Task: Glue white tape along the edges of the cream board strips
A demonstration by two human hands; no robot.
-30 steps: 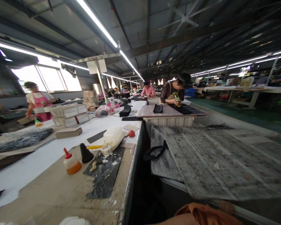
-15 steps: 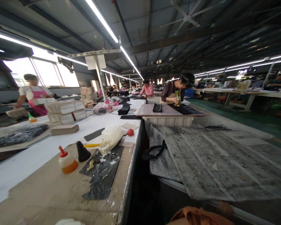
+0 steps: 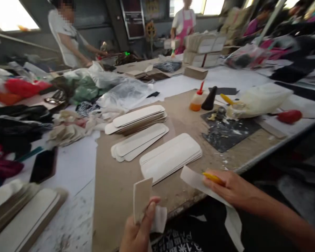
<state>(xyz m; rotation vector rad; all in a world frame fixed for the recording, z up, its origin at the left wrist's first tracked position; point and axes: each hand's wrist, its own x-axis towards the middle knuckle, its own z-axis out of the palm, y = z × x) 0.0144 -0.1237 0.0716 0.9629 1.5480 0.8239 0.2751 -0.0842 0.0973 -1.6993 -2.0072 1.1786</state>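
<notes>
My left hand (image 3: 139, 231) is closed on a pale card piece (image 3: 142, 196), thumb against its face. A folded pale flap (image 3: 160, 219) shows beside those fingers. My right hand (image 3: 229, 189), above the table edge, is closed on a long white strip (image 3: 194, 179) that curls down below the wrist. A slim yellow tool (image 3: 214, 179) sticks out of the same fingers; its kind I cannot make out. Just beyond both hands lies a fanned stack of white rounded card pieces (image 3: 172, 157). Two more such stacks (image 3: 140, 141) (image 3: 139, 119) lie behind it.
Behind stand an orange-filled squeeze bottle (image 3: 195, 101), a black cone (image 3: 209, 99) and a whitish container (image 3: 262, 99) near a yellow handle (image 3: 227, 99). A phone (image 3: 44, 165) and card stacks (image 3: 26, 224) lie left. Two people (image 3: 68, 38) (image 3: 183, 24) stand across the table.
The view has swung left and down to the near table. Both my hands have come into view, the left with a card piece, the right with a white strip and yellow tool.
</notes>
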